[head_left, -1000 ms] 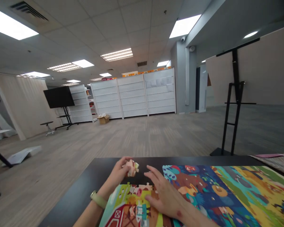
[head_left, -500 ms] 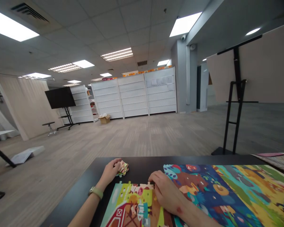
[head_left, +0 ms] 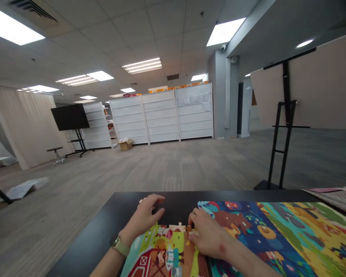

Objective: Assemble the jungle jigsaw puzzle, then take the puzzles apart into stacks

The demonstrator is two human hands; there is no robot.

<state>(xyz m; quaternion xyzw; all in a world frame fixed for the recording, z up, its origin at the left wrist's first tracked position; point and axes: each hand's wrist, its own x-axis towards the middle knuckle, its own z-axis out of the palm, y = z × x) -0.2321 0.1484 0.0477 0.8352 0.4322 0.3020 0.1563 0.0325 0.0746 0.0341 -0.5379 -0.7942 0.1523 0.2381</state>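
A partly assembled farm jigsaw puzzle (head_left: 152, 256) lies before me, showing a red barn, a cow and a farmer, with knobbed pieces along its far edge. My left hand (head_left: 144, 217), with a pale green watch band (head_left: 121, 246) at the wrist, hovers above the puzzle's far left corner, thumb and fingers apart and nothing visible between them. Behind it, a small pile of loose puzzle pieces (head_left: 141, 201) is mostly hidden. At the puzzle's far right corner rests my right hand (head_left: 206, 232), fingers curled and closed; what they pinch, if anything, is hidden.
To the right lie a dark blue puzzle (head_left: 249, 227) with a bear and a yellow-green animal puzzle (head_left: 314, 223). Patterned fabric (head_left: 334, 196) sits at the table's right end. The dark tabletop (head_left: 103, 223) ends at a far edge, with carpeted floor (head_left: 167, 165) beyond.
My left hand has come away from the pile of pieces, moving right toward the puzzle and spreading its fingers. My right hand has shifted slightly right, and brown pieces now show beside its fingertips.
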